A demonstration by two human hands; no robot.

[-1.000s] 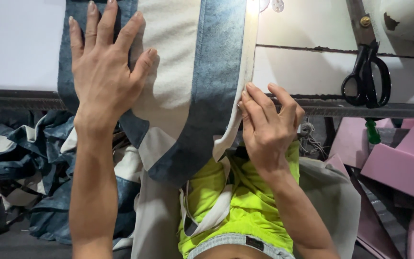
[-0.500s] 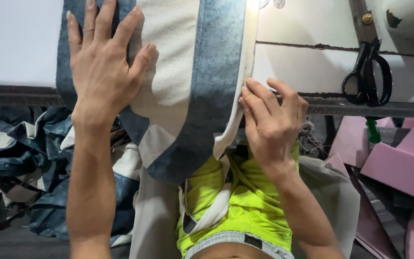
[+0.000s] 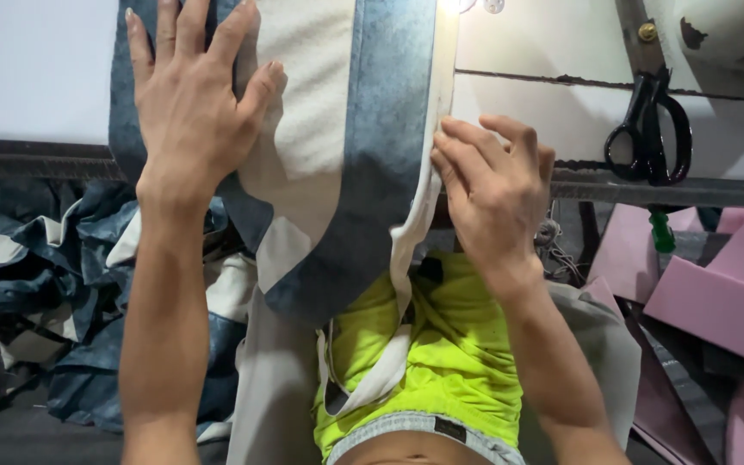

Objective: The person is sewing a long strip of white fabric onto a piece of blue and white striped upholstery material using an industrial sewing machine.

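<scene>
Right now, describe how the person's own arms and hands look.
Both forearms are bare, with no sleeves, gloves, watch or rings visible. The left hand and right hand have short, unpainted nails. The arms are slim. Below them show neon yellow-green shorts.

Arms: both bare from wrist to elbow, no sleeves in view, no watch or bracelet on either wrist.
Left hand (image 3: 187, 108): bare, no glove, no rings visible; fingernails short and plain.
Right hand (image 3: 492, 194): bare, no glove, no rings visible; nails short.
Garment: bright lime-green shorts (image 3: 441, 362) over the lap, the cloth creased and lightly smudged.
Waist: grey elastic waistband (image 3: 424, 428) with a small dark tab at its middle; bare midriff below it.
</scene>
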